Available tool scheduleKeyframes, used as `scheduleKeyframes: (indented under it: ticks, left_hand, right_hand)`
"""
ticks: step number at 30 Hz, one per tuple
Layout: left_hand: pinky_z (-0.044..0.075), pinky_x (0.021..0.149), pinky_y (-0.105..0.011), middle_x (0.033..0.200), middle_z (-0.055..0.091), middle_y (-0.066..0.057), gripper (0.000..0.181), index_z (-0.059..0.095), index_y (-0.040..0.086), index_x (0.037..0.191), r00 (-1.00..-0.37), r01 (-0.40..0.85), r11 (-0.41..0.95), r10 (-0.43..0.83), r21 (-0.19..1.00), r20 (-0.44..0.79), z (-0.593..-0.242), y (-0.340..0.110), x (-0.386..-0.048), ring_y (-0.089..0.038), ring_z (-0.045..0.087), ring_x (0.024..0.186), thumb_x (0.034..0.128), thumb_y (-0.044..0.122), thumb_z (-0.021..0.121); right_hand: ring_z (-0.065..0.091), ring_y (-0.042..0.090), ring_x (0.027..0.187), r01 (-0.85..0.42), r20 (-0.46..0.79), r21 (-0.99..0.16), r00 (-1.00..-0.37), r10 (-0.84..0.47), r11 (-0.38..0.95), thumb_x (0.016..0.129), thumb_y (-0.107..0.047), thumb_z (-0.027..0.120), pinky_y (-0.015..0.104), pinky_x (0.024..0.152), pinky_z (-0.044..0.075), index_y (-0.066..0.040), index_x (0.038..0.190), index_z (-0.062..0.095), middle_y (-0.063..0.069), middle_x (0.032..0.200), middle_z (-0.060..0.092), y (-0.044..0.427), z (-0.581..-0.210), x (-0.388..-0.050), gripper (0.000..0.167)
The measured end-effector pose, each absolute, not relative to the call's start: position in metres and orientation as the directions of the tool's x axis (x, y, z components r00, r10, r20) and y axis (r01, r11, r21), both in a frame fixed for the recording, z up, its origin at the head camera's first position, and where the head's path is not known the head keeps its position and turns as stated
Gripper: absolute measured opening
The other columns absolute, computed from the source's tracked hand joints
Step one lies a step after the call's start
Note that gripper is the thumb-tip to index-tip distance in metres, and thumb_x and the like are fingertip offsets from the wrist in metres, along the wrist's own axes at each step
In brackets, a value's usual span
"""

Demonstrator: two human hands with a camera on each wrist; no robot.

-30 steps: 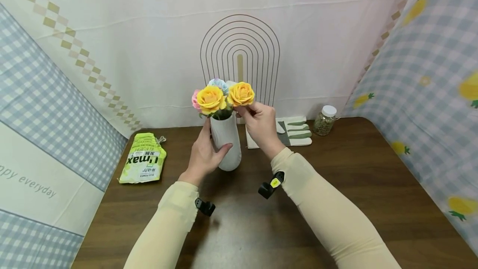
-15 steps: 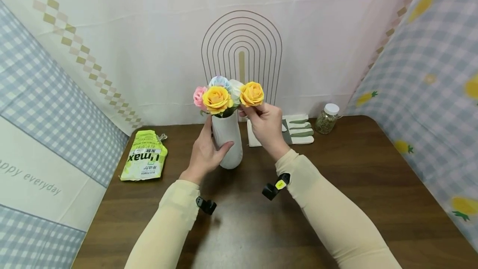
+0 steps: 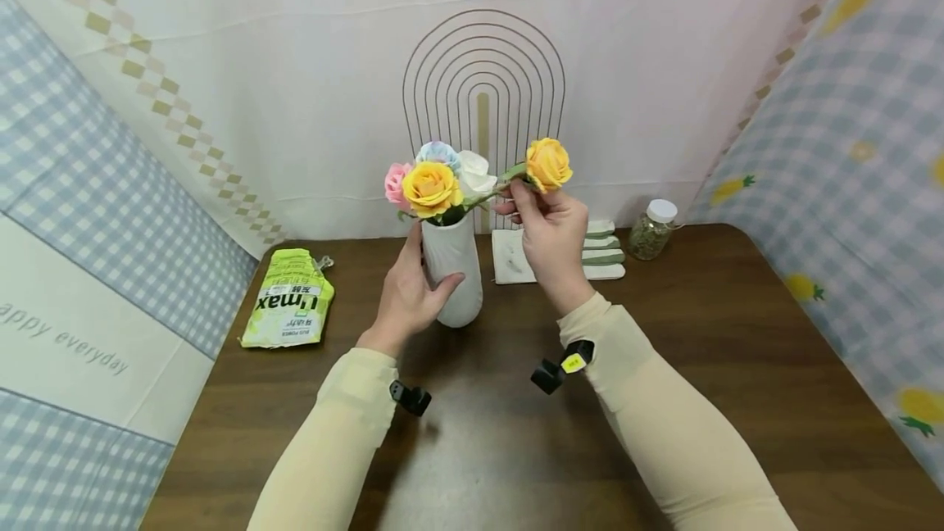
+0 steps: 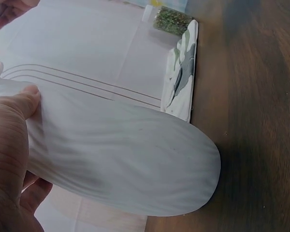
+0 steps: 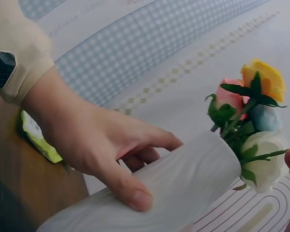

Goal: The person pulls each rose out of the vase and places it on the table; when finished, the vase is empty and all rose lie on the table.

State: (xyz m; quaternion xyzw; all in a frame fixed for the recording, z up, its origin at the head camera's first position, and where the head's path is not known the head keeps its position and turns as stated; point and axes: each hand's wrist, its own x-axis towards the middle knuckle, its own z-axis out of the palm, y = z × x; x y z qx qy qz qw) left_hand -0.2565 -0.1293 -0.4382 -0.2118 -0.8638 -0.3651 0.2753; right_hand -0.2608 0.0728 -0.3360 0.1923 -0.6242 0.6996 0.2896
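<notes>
A white vase [image 3: 456, 269] stands on the table, gripped round its left side by my left hand [image 3: 407, 293]; the left wrist view shows the thumb on the vase wall [image 4: 125, 154]. Its mouth holds a yellow rose [image 3: 432, 189], a pink one [image 3: 396, 184], a pale blue one [image 3: 438, 155] and a white one [image 3: 475, 174]. My right hand [image 3: 555, 240] pinches a second yellow rose [image 3: 549, 164] just below its bloom, right of the vase. That rose's green stem slants down left toward the vase mouth; its lower end is hidden.
A green and white packet [image 3: 289, 301] lies at the table's left. Behind my right hand are a white and green glove [image 3: 605, 252] and a white sheet-like item [image 3: 509, 256]. A white-lidded jar [image 3: 652, 229] stands at the back right, before the cloth backdrop.
My right hand has moved right and slightly up with the yellow rose, exposing its stem and the white flower. My left hand still grips the vase.
</notes>
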Motion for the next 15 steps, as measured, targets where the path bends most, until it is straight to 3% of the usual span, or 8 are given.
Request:
scheduleKeyframes:
  ticks: [5, 15]
  left_hand:
    - [0.043, 0.099, -0.044, 0.140, 0.044, -0.019, 0.096, 0.019, 0.002, 0.151, -0.755, 0.572, 0.641, 0.166, 0.512, 0.635, -0.439, -0.131, -0.256, -0.029, 0.050, 0.124, 0.0806, 0.032, 0.078]
    - [0.042, 0.100, -0.044, 0.138, 0.046, -0.018, 0.095, 0.019, 0.004, 0.151, -0.760, 0.560, 0.660, 0.168, 0.501, 0.628, -0.439, -0.127, -0.256, -0.029, 0.050, 0.122, 0.0817, 0.037, 0.076]
  right_hand:
    - [0.069, 0.017, 0.064, -0.651, 0.612, -0.739, -0.756, 0.231, -0.174, 0.092, -0.008, 0.064, 0.028, 0.059, 0.052, 0.004, 0.098, 0.070, 0.009, 0.081, 0.072, 0.085, -0.338, -0.268, 0.015]
    - [0.069, 0.024, 0.066, -0.690, 0.558, -0.652, -0.717, 0.418, -0.314, 0.090, -0.004, 0.066, 0.028, 0.060, 0.050, 0.018, 0.095, 0.066, 0.020, 0.083, 0.071, 0.139, -0.326, -0.268, 0.022]
